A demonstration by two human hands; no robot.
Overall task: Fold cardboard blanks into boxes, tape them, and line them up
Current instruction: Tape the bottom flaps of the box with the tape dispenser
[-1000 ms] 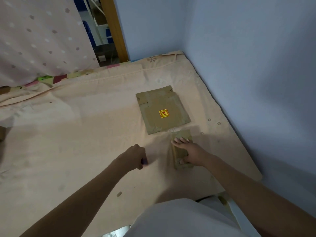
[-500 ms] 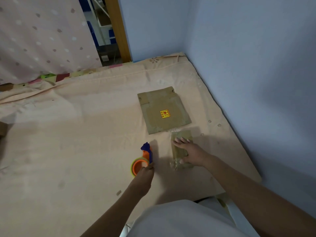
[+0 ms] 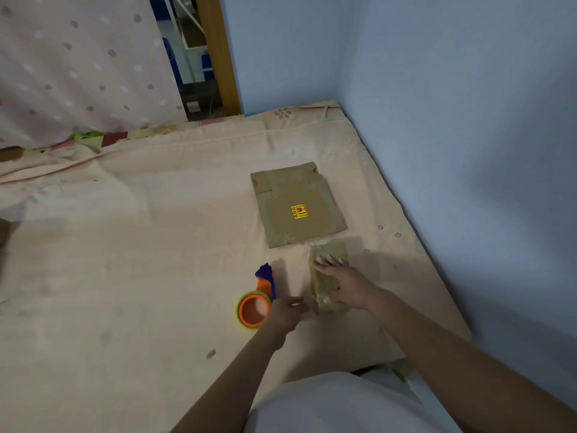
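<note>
Two hands low — right hand (image 3: pixel 345 281) flat on small box (image 3: pixel 327 278), left hand (image 3: pixel 285 312) beside tape dispenser (image 3: pixel 256 303).

A peach sheet (image 3: pixel 125 260) with faint flower prints covers the bed and reaches into the corner where two pale blue walls (image 3: pixel 452 104) meet. A pink curtain (image 3: pixel 78 67) with pale and dark dots hangs at the far left. Beside it stands a wooden post (image 3: pixel 220 54), with white shelving (image 3: pixel 190 32) visible through the gap. A patterned cloth (image 3: pixel 103 139) edges the sheet's far side

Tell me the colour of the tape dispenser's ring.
Orange ring with a yellow-green rim, in the head view.
</note>
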